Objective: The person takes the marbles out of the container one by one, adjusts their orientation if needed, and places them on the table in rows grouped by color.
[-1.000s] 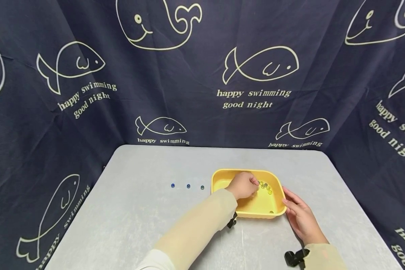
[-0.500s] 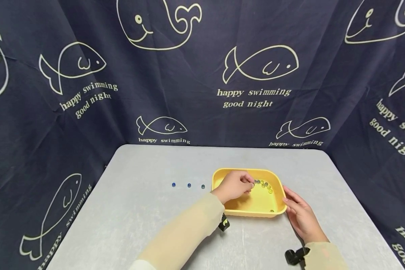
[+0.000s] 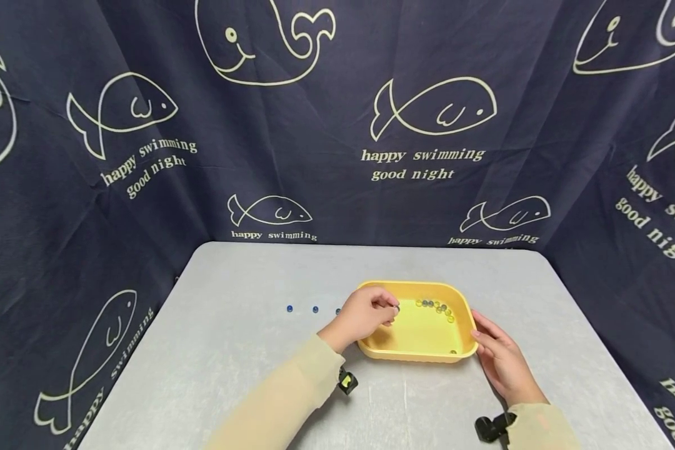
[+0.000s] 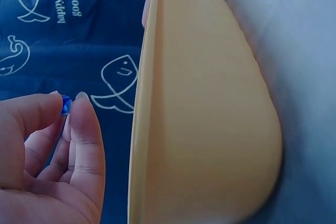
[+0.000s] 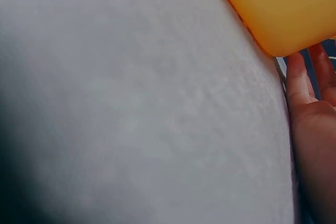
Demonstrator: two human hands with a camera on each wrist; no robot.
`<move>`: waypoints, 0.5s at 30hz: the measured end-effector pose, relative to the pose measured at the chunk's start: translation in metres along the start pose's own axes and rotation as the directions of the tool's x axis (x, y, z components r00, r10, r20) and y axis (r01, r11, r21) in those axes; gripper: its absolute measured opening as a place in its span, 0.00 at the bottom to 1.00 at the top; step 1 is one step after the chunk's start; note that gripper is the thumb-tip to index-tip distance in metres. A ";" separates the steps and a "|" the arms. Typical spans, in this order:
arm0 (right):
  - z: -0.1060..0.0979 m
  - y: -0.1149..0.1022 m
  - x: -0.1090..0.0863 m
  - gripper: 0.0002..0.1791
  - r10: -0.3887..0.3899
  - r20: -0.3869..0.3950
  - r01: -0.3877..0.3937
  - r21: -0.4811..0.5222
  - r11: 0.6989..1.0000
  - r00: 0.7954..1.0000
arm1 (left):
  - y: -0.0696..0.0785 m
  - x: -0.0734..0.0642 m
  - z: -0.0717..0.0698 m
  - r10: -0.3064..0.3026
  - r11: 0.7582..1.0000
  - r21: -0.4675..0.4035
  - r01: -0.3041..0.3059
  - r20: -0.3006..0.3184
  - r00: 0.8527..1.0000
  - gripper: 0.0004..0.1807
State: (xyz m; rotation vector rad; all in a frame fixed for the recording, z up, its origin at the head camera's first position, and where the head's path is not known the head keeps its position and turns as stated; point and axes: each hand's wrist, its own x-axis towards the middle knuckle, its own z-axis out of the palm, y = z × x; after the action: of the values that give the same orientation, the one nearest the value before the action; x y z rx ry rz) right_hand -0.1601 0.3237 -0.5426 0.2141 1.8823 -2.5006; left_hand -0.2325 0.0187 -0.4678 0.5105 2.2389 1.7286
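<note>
Between thumb and forefinger my left hand [image 3: 365,312] pinches a small blue glass marble [image 4: 66,105]. That hand is above the left end of a yellow plastic bin [image 3: 413,357], which stands on the grey table. My right hand [image 3: 506,362] rests against the bin's right end, its fairly straight fingers along the outer wall and its thumb at the rim. Inside the bin, several yellow and dark marbles [image 3: 437,308] cluster near the back right, with one marble [image 3: 453,352] apart by the front wall.
Left of the bin, a row of marbles lies on the table [image 3: 247,369]: one blue marble [image 3: 289,309], a second blue marble [image 3: 315,309], and a third marble [image 3: 339,311] partly behind my left hand. A dark fish-print curtain [image 3: 337,156] surrounds the table's back and sides.
My left hand has moved left from the marble cluster to the bin's left end, carrying a marble in its fingertips. The right hand and the bin have stayed in place.
</note>
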 end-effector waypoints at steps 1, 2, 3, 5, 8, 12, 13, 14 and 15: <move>0.000 0.000 0.000 0.33 -0.002 0.003 0.002 0.000 1.000 1.000 | -0.001 -0.003 -0.004 0.003 1.000 0.000 -0.003 -0.002 1.000 0.03; 0.000 0.000 0.000 0.32 -0.004 0.004 0.004 0.001 1.000 1.000 | -0.002 -0.006 -0.008 0.005 1.000 0.000 -0.005 -0.004 1.000 0.03; 0.000 0.000 0.000 0.32 -0.004 0.010 0.004 0.001 1.000 1.000 | -0.003 -0.009 -0.012 0.008 1.000 0.001 -0.008 -0.005 1.000 0.02; 0.000 0.000 0.000 0.32 -0.006 0.013 0.006 0.005 1.000 1.000 | -0.006 -0.015 -0.021 0.013 1.000 0.002 -0.013 -0.013 1.000 0.02; 0.000 0.000 0.000 0.32 -0.001 0.009 0.001 0.006 1.000 1.000 | -0.009 -0.024 -0.034 0.024 1.000 0.014 -0.024 -0.034 0.999 0.03; 0.000 0.000 0.000 0.32 0.007 -0.002 -0.007 0.007 1.000 1.000 | -0.012 -0.035 -0.052 0.034 0.999 0.022 -0.033 -0.071 0.997 0.04; 0.000 0.000 0.000 0.32 0.007 -0.002 -0.007 0.009 1.000 1.000 | -0.013 -0.038 -0.056 0.037 0.999 0.027 -0.035 -0.079 0.996 0.04; 0.000 0.000 0.000 0.32 0.005 -0.001 -0.005 0.011 1.000 1.000 | -0.014 -0.040 -0.060 0.036 0.999 0.033 -0.033 -0.090 0.995 0.04; 0.000 0.001 -0.001 0.32 0.003 0.001 -0.003 0.011 1.000 1.000 | -0.014 -0.043 -0.065 0.034 0.999 0.036 -0.031 -0.100 0.994 0.04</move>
State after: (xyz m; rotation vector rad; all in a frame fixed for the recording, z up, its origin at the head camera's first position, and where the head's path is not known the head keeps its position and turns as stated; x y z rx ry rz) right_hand -0.1595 0.3234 -0.5430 0.2157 1.8666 -2.5091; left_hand -0.2220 -0.0597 -0.4655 0.4802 2.3454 1.7717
